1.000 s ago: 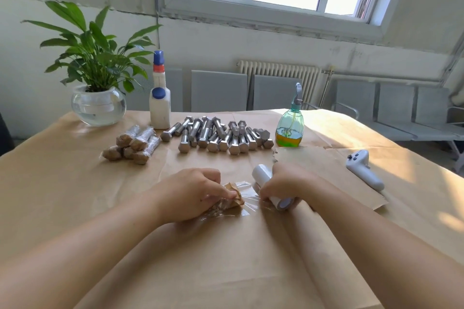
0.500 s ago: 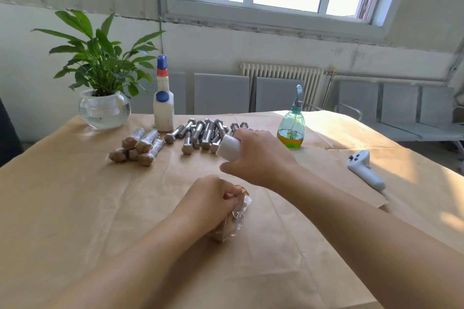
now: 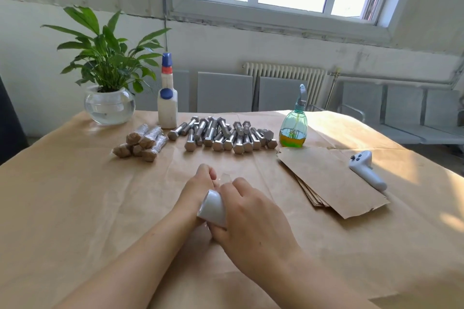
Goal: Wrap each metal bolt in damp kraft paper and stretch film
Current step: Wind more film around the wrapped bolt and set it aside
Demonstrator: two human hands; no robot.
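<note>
Step in hand, as judged: winding stretch film around one paper-wrapped bolt. The right hand (image 3: 251, 211) has its fingers curled round a white cylindrical roll of stretch film (image 3: 213, 208), held just beside the left wrist. The left hand (image 3: 200, 187) is closed with fingers curled on the work just ahead of the right hand; the bolt itself is hidden behind both hands, and only a scrap of clear film (image 3: 226, 178) shows between the fingers.

Beyond the hands lies the row of bare silver hex-head steel bolts (image 3: 221, 134); to their left, the pile of finished film-covered brown bundles (image 3: 141, 143). To the right of the right hand sits the stack of cut brown kraft paper sheets (image 3: 331, 178).

The next move likely calls for keeping the film taut while passing the roll around the bolt, then tearing it off
</note>
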